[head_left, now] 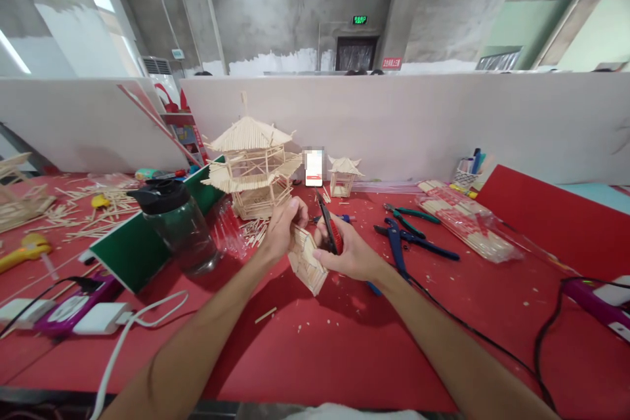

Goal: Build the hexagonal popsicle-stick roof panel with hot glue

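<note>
A: How are the hands set?

B: Both are closed. The left hand [281, 231] pinches the upper-left edge of the panel [306, 261], fingers curled over. The right hand [353, 254] wraps the red grip of the knife [329, 226], and its thumb rests on the panel's right edge.

A: So where is the panel?

B: Between the hands, held up off the table [339, 361] — its long axis slants from the left fingers down and rightward, towards the wearer, ending in a lower corner that no finger covers.

A: And the knife against it?

B: Above the panel's right side. It points up and away from the wearer, so the tip stands clear — it isn't laid on the sticks. The right hand is nearer that lower corner; the left is at the far end.

A: Beyond the hands?

B: The pagoda [251, 174] stands past the left hand, the small pavilion [344, 178] straight beyond the right. Green pliers [418, 215] and blue cutters [395, 241] lie to the right, the bottle [176, 230] to the left.
</note>
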A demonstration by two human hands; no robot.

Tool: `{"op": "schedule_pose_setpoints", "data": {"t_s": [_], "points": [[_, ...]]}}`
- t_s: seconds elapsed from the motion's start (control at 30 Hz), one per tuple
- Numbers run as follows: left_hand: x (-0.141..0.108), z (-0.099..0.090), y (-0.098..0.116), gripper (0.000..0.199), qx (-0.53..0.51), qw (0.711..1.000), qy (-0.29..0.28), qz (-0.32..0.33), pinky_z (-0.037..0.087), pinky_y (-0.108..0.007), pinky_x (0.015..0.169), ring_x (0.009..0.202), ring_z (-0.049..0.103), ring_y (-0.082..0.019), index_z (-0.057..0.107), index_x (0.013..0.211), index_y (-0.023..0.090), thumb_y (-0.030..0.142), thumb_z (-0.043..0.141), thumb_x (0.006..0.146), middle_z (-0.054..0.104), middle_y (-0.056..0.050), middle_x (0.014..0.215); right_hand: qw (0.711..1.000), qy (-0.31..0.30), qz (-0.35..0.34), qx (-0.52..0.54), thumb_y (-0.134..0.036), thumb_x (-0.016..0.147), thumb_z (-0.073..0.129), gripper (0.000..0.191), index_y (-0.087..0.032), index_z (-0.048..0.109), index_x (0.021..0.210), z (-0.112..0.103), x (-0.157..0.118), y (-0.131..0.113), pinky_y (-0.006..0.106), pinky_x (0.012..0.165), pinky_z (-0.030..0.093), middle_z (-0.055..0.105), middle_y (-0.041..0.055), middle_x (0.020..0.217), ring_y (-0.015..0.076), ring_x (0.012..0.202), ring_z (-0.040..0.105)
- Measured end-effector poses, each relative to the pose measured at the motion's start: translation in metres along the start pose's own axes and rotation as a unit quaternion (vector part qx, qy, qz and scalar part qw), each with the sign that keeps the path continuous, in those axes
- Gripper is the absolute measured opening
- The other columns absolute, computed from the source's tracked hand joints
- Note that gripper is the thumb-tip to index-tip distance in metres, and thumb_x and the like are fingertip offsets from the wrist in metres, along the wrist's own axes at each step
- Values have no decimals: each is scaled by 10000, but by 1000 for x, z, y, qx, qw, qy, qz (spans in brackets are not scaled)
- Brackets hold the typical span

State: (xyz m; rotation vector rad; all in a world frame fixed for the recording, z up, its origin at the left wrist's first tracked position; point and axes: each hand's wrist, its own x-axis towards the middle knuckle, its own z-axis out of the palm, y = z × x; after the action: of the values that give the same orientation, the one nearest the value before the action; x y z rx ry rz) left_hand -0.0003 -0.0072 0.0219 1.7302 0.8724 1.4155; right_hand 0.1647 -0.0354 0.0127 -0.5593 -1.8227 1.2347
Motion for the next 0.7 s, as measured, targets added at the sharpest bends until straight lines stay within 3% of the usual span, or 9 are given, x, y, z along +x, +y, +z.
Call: {"op": "schedule_pose_setpoints", "data": {"t_s": [0.23, 0.33, 0.43, 0.57, 0.7], "points": [[-1, 1, 4, 383, 19, 999, -2, 35, 359, -280, 576, 561, 415, -136, 498, 686, 187, 414, 339, 950, 450, 9, 599, 1000, 15, -18, 19, -253, 757, 652, 291, -235, 364, 794, 2, 0, 1, 219, 502, 355, 450, -59, 700, 78, 543, 382], [0, -2, 0, 272, 100, 992, 32, 65, 425, -296, 705, 719, 520, -162, 536, 838, 189, 343, 345, 953, 548, -24, 767, 995, 83, -32, 47, -253, 736, 648, 299, -234, 353, 778, 2, 5, 2, 216, 491, 358, 449, -64, 694, 73, 533, 391], [1, -6, -5, 222, 243, 964, 49, 97, 428, -356, 898, 966, 551, -201, 522, 1083, 188, 280, 380, 939, 586, -84, 1049, 977, 200, -30, 72, -281, 712, 648, 312, -239, 348, 785, 0, 12, 4, 208, 448, 341, 428, -74, 685, 63, 494, 366], [-5, -4, -5, 380, 332, 933, -41, 133, 323, -444, 1093, 1276, 436, -260, 442, 1303, 190, 288, 424, 937, 497, -141, 1352, 940, 333, -13, 70, -295, 703, 651, 330, -243, 334, 777, -4, 18, 9, 203, 421, 332, 394, -82, 648, 64, 474, 345], [-15, 9, -4, 657, 301, 931, -176, 107, 264, -459, 1159, 1430, 265, -281, 191, 1500, 208, 338, 479, 925, 246, -137, 1568, 924, 381, -18, 20, -287, 694, 649, 306, -236, 350, 736, -6, 20, 15, 214, 473, 383, 409, -72, 630, 79, 514, 387]]}}
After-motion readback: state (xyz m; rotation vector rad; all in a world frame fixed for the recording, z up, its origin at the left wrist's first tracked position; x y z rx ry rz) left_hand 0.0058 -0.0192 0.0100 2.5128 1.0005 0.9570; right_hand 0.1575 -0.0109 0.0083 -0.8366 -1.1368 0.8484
